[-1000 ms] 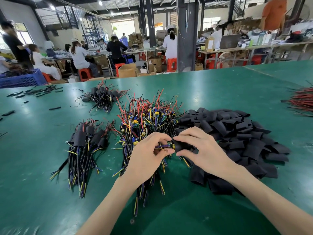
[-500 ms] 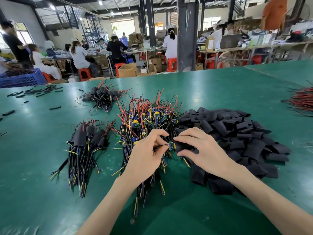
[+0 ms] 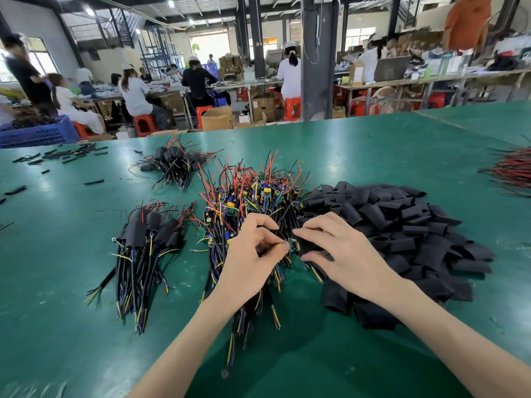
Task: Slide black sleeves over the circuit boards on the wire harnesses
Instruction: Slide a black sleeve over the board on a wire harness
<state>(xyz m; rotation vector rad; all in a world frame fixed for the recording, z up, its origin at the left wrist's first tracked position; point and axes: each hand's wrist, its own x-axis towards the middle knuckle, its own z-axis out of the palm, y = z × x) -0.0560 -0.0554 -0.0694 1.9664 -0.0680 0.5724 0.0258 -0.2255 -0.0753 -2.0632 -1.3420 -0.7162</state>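
the green table [image 3: 359,156] is being seen spread out on every side of the fingers, and everything else is being carried on it. to the right of the fingers and partly under the right palm, a broad heap of loose black sleeves [image 3: 402,225] is being left flat on the cloth. directly beyond and beneath the fingertips, the tangled pile of unsleeved wire harnesses [image 3: 253,202] is being kept, its red leads pointing away from the fingers and its black, yellow and blue leads trailing back under the left wrist. to the left of the fingers, well apart, a bundle of sleeved harnesses [image 3: 146,239] is being laid out, and a second sleeved bundle [image 3: 172,163] is being kept farther off, beyond and to the left. far to the right of the fingers, red wires [image 3: 514,170] are being shown at the table's edge.

the left hand [image 3: 250,265] is being held curled, its thumb and forefinger pinched shut on the thin leads of one harness. the right hand [image 3: 342,251] is being held with its fingers bent around a black sleeve [image 3: 309,247], thumb below and forefinger above. between the two sets of fingertips, a small green circuit board [image 3: 292,243] is being shown at the sleeve's mouth; how far it is being covered cannot be told.
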